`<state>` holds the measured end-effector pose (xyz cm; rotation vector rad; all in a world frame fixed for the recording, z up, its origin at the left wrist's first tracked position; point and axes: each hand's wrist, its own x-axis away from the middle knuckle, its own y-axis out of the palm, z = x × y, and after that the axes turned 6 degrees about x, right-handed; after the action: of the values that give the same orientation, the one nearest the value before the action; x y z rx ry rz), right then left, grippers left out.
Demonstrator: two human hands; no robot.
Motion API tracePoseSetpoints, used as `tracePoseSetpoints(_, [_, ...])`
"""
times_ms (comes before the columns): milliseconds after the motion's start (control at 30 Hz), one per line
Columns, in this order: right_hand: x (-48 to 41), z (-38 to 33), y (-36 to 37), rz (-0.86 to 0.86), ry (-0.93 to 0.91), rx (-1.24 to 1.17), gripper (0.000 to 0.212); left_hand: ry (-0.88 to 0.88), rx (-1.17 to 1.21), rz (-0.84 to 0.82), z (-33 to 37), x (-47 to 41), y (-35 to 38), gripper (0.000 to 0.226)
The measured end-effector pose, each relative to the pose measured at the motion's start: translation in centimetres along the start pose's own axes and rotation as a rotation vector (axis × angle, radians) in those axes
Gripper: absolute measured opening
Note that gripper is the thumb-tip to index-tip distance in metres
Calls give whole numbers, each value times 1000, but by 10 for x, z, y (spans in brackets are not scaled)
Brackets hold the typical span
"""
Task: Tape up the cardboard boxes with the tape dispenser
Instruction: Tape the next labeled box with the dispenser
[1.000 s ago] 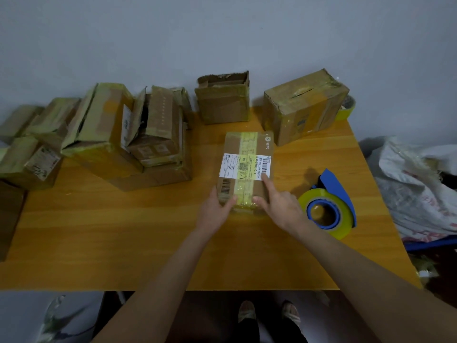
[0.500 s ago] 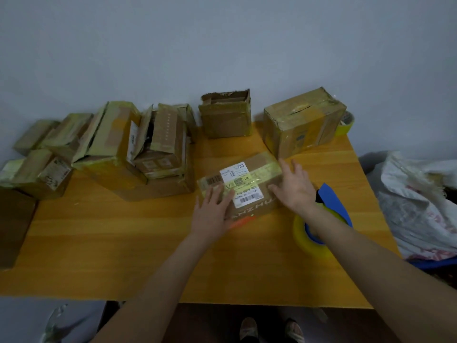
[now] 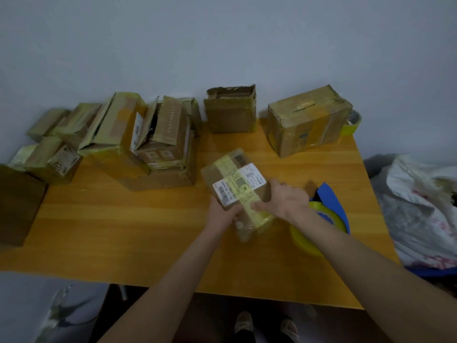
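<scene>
Small brown cardboard box (image 3: 223, 173), bearing a white shipping label and a strip of yellow tape, is held at a tilt over the middle of the wooden bench (image 3: 123, 231). The left hand (image 3: 220, 211) grips its near left corner with fingers curled beneath, and the right hand (image 3: 288, 200) grips its near right edge, thumb laid along the tape. Blue tape dispenser (image 3: 330, 198) carrying a yellow roll lies on the bench just right of the box, partly hidden behind the right forearm; further taped cardboard boxes (image 3: 158, 144) stand along the back edge

Bare left hand (image 3: 220, 214) and right hand (image 3: 288, 201), bare forearms (image 3: 173, 280), pale shoes (image 3: 243, 324).
</scene>
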<state>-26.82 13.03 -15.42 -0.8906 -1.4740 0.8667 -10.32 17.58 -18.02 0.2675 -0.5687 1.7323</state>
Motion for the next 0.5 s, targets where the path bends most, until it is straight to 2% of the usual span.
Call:
tracePoseSetpoints(100, [16,8,12,18,-20,-60,63,94,-229,8,10,-10,5,83])
tracePoseSetpoints(167, [25,23,15,71,-14,-110,54,77,-328,-4,15,-12,6,97])
tracePoseSetpoints(300, [42,82,15,262,223,-320,59,51,-372,-15,13,-7,8,101])
tracePoseSetpoints(333, [44,100,18,231,296,-351,67,50,-382,-19,12,-5,9,101])
tracePoseSetpoints(400, [44,126,29,54,391,-378,76,54,-383,-39,10,0,15,101])
tracePoseSetpoints(467, [44,138,42,-118,405,-398,65,70,-365,-52,9,6,20,100])
tracePoseSetpoints(500, [43,141,46,-151,403,-422,56,77,-352,-53,9,8,21,99])
